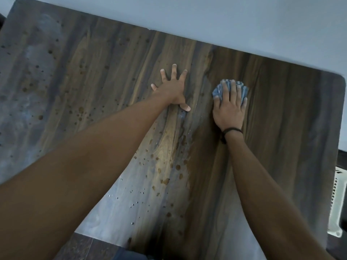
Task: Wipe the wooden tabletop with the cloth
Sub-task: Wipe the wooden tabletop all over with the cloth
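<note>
A dark wooden tabletop [281, 113] fills most of the view, speckled with water drops on its left and middle parts. My right hand [228, 109] presses flat on a bunched blue cloth [244, 90] in the right half of the table, fingers spread over it. The cloth shows only past the fingertips and beside the thumb; the rest is under the palm. My left hand [171, 89] lies flat on the bare wood to the left of the cloth, fingers spread apart, holding nothing. Both arms reach out from the near edge.
A pale wall [244, 21] runs along the table's far edge. A white slatted object [336, 205] stands past the right edge. Dark floor tiles [88, 246] show below the near edge. The wood right of the cloth looks free of drops.
</note>
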